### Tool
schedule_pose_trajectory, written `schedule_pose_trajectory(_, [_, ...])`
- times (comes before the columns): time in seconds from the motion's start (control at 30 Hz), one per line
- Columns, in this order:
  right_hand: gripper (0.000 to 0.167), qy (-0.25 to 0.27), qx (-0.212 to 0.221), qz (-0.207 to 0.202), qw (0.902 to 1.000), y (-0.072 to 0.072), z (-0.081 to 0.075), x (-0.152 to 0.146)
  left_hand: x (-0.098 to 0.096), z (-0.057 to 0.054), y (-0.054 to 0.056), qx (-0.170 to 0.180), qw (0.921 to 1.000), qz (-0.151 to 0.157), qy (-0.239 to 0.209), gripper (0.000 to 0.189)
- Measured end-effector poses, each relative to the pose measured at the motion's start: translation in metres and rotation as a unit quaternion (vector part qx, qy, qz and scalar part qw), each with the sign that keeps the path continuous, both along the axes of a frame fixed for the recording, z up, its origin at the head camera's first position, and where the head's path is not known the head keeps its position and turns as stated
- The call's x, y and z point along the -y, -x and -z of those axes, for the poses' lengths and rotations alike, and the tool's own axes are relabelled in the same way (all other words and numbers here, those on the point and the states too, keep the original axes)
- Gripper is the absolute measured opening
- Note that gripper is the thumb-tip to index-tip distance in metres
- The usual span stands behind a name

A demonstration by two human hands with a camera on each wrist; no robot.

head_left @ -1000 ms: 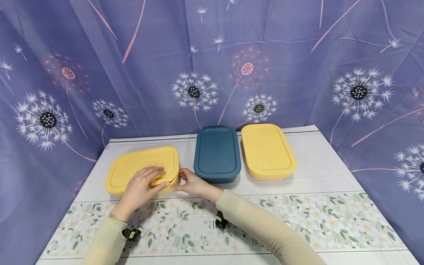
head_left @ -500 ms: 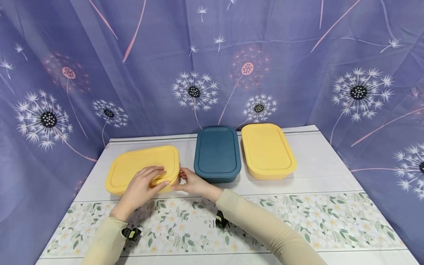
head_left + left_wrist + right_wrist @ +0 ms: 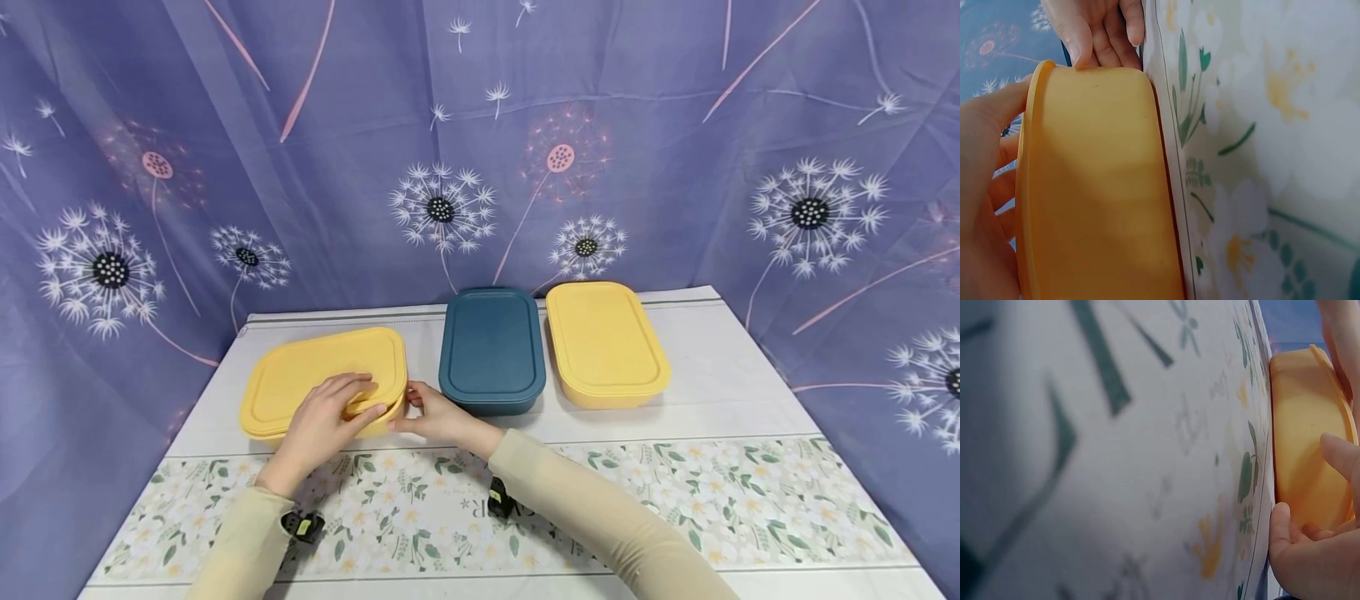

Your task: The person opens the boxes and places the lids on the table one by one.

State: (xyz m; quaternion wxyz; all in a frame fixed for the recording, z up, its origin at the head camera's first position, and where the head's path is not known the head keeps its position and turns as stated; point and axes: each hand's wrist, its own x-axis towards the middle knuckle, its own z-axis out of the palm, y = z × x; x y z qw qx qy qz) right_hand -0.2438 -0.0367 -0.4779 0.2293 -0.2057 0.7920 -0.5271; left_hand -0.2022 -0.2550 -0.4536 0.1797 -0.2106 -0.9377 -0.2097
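Observation:
A yellow food container (image 3: 1097,175) with a yellow lid (image 3: 300,371) sits at the left of the table. My left hand (image 3: 322,421) lies over the lid's near right corner, fingers on top and thumb at the rim, pinching it. That corner is raised, and a narrow gap shows between lid and container. At the container's right end, my right hand (image 3: 438,417) grips the corner. In the right wrist view its thumb (image 3: 1338,453) presses the front wall while the other fingers curl at the end. The container's inside is hidden.
A dark blue lidded container (image 3: 492,346) stands just right of my right hand. Beyond it is a second yellow lidded container (image 3: 607,342). A flowered cloth (image 3: 675,492) covers the table, and a purple dandelion curtain (image 3: 480,125) hangs behind.
The lid's near right corner sat lower half a second ago and is now lifted, with a wider gap beneath. My left hand has shifted slightly right; the right hand stays in place.

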Motion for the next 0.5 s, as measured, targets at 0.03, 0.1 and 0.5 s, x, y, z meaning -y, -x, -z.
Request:
schedule_pose_trajectory(0.03, [0.082, 0.000, 0.001, 0.000, 1.0000, 0.0002, -0.0001, -0.0001, -0.0001, 0.0003, 0.0006, 0.000, 1.0000, -0.002, 0.001, 0.044])
schedule_pose_trajectory(0.1, [0.082, 0.002, 0.000, -0.001, 1.0000, 0.0005, 0.0002, -0.0003, -0.0004, 0.0005, 0.0016, 0.001, 1.0000, -0.005, 0.002, 0.044])
schedule_pose_trajectory(0.5, [0.076, 0.010, 0.000, -0.008, 0.9999, 0.0000, -0.0006, -0.0017, -0.0064, 0.0018, 0.0047, -0.015, 0.9995, -0.026, 0.003, 0.044])
